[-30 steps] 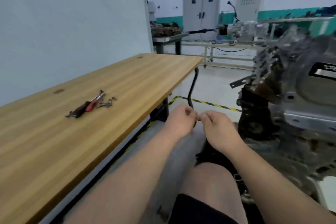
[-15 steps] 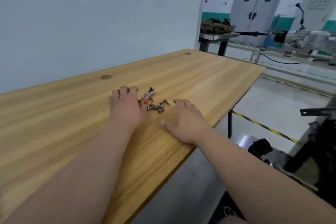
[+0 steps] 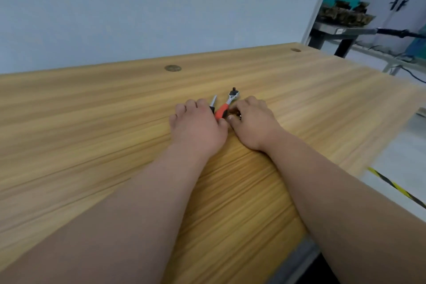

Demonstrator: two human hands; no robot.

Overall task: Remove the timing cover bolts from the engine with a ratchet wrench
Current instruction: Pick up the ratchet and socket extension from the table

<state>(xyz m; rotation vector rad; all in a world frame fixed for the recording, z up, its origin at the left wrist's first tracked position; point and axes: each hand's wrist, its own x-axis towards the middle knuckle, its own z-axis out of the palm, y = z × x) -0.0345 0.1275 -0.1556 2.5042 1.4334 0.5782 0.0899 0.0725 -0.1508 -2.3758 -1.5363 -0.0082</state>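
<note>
A ratchet wrench [image 3: 231,98] with a chrome head and a red and black handle lies on the wooden bench [image 3: 92,136]. My left hand [image 3: 197,127] covers the handle's rear end, with the thumb on the right of the red grip and the fingers curled over it. A second tool [image 3: 213,102], with a thin metal shaft and a black handle, pokes out from under the same fingers. My right hand [image 3: 253,122] rests just right of the wrench, fingers curled over small dark bolts [image 3: 237,113]. Whether it holds one is hidden. The engine is out of view.
A pale wall panel [image 3: 138,7] stands behind the bench. The bench's right edge drops to a grey floor with a yellow-black tape line [image 3: 396,188]. At the far right, a metal table [image 3: 334,30] carries dark engine parts.
My view has swung from the engine to the bench. Both hands left the space by the engine. The left settled over the wrench handle, and the right slid left onto the bolts, fingers now curled.
</note>
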